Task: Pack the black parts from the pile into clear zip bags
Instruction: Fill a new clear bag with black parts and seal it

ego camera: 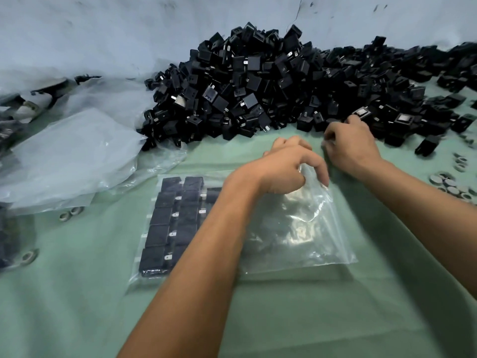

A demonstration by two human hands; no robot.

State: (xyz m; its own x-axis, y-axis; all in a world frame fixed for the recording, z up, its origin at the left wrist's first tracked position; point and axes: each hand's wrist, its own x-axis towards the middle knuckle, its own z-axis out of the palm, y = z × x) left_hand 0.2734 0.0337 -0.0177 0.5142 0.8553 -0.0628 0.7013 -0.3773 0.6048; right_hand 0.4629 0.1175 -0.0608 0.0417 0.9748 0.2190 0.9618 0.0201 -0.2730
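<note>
Head camera gave me the clear zip bag (pixel 296 228) lying flat on the green desk (pixel 284 319), in the middle and a little toward the near edge. My left hand (pixel 286 169) sat at the bag's far edge with its fingers curled down, pinching the plastic there. Under that forearm, just left of this bag and partly overlapped by it, lay a filled bag (pixel 170 226) with black parts packed in neat rows, their small metal tabs showing. My right hand (pixel 351 148) reached to the near fringe of the pile of black parts (pixel 258 83), fingers curled in among the pieces; motion blur kept me from telling whether it actually held one. The pile itself was heaped along the far edge of the desk against the pale wall (pixel 103 34), highest in the middle and spreading thin toward the far right corner, with a few loose parts strayed nearer. Small grey rings (pixel 449 184) were scattered along the right edge, and a few more (pixel 68 214) lay near the left edge. A crumpled sheet of loose clear plastic (pixel 69 156) covered the far left part of the desk, touching the pile's left foot
</note>
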